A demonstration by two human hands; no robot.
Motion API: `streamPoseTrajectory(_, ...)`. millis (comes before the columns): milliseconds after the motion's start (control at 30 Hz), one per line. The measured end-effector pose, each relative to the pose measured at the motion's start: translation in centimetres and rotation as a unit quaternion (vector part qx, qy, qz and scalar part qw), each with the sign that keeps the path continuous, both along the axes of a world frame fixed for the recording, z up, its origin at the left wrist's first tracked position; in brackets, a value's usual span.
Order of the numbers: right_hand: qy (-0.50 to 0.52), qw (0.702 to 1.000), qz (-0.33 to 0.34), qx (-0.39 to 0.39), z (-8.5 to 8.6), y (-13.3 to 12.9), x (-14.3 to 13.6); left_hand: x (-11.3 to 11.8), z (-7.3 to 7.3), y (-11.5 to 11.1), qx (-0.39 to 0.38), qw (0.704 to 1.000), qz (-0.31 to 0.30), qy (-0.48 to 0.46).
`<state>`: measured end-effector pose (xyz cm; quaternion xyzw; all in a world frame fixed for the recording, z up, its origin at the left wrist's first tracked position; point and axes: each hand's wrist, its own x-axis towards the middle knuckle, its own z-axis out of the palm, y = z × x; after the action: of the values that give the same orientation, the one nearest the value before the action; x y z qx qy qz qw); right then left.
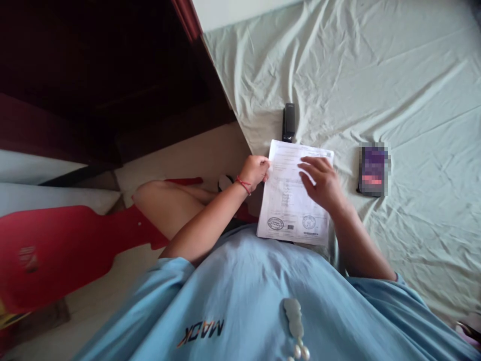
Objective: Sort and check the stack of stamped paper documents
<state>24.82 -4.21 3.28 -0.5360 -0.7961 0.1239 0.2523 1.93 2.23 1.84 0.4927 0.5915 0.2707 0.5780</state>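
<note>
A stack of printed papers (284, 200) with two round ink stamps near its lower edge lies in front of me, partly over the green cloth. My left hand (256, 171), with a red cord round the wrist, is closed at the stack's upper left edge and pinches the papers there. Over the upper right of the top sheet is my right hand (322, 181), its fingers spread and holding nothing. Whether its fingertips touch the sheet I cannot tell. Just beyond the papers' top edge sits a black stapler (289, 122).
A phone (373, 170), its screen blurred out, lies on the wrinkled green cloth (421, 220) to the right. On the left are a red plastic chair (71, 255) and dark wooden furniture (93, 60). The cloth's left edge drops off towards the floor (188, 150).
</note>
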Motion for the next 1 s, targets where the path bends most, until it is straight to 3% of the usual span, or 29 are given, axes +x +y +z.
streamPoseTrajectory(100, -0.008, 0.997, 0.061, -0.055, -1.1, 0.2, -2.4, -0.2, -0.5, 0.0, 0.014, 1.0, -0.013, 0.004)
streamPoseTrajectory(200, -0.04, 0.99, 0.053, -0.128, -2.5, 0.2, -1.9, -0.1, -1.0, 0.0, 0.011, 1.0, 0.013, -0.019)
streamPoseTrajectory(367, -0.107, 0.978, -0.077, -0.163, -3.5, -0.8, 1.6, 0.2, -1.4, 0.0, -0.004, 0.998, 0.04, -0.05)
streamPoseTrajectory(633, -0.133, 0.949, -0.258, -0.127, -2.4, -2.2, 4.9, 0.1, -1.6, -0.1, 0.001, 0.997, 0.043, -0.059)
streamPoseTrajectory(833, 0.079, 0.93, -0.344, -0.105, -2.6, -2.1, 5.6, -1.3, -1.9, -0.8, 0.063, 0.995, 0.001, -0.081)
streamPoseTrajectory(1000, 0.287, 0.882, -0.329, -0.176, -2.6, -1.5, 5.2, -1.9, -2.2, -0.9, 0.06, 0.992, 0.01, -0.11)
